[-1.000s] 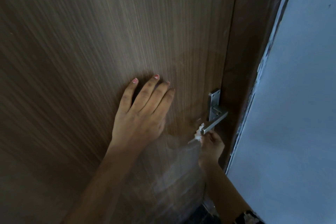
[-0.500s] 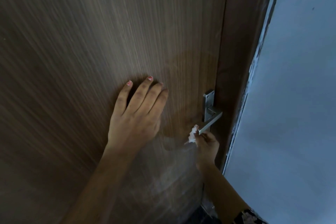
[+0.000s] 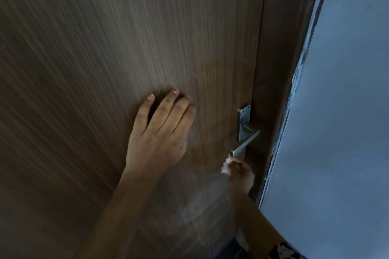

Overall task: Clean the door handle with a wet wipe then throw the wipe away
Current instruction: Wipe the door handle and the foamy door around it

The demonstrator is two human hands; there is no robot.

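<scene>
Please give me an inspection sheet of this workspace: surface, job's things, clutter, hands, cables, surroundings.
Surface: dark brown wood-grain door, shut against its frame.
Job's things: silver metal lever door handle on its plate; crumpled white wet wipe at the lever's free end.
Clutter: nothing seen.
Hands: left hand flat on the door, open; right hand below the lever, grip shut on the wipe.
Cables: nothing seen.
Surroundings: pale blue-grey wall right of the frame.

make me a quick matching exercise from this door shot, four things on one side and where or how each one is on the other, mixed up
Things:
1. left hand
2. right hand
3. wet wipe
4. door handle

States:
A. silver lever, slanting down to the left
B. white, bunched at the lever's free end
C. flat on the wooden door, fingers spread
D. below the lever, holding the wipe

Pairs: 1-C, 2-D, 3-B, 4-A
</scene>
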